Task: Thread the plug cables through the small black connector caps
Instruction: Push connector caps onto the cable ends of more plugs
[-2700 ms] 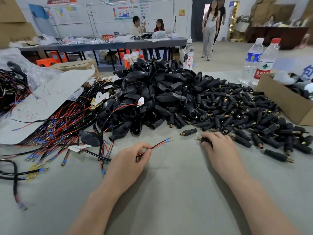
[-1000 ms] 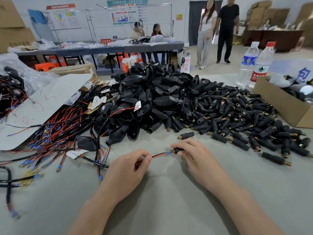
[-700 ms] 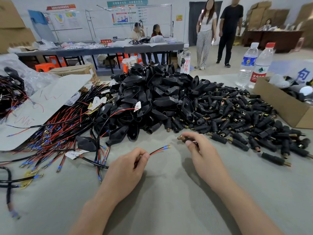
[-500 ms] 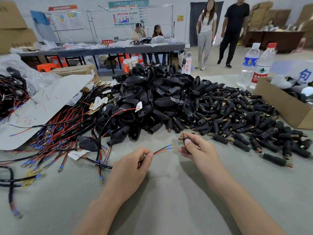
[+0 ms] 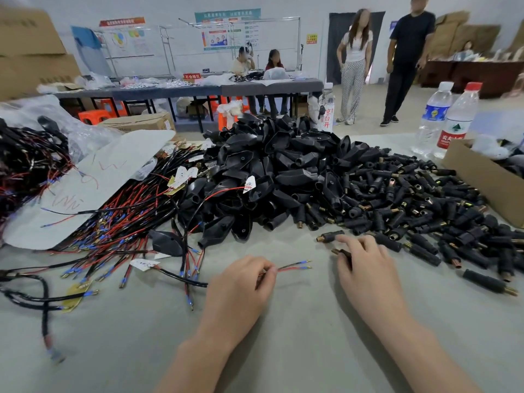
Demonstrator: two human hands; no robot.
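Cable (image 5: 295, 266), pinched in fingers of left hand (image 5: 241, 287), was unthreaded; right hand (image 5: 368, 273) covered one connector cap (image 5: 338, 252), grip unclear; cap pile (image 5: 411, 199) awaited threading.

Bright even light, wide-angle edge distortion

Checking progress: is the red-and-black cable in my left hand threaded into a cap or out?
Out. The thin red-and-black cable pinched by the left hand ends free, apart from the small black brass-tipped cap under the right hand.
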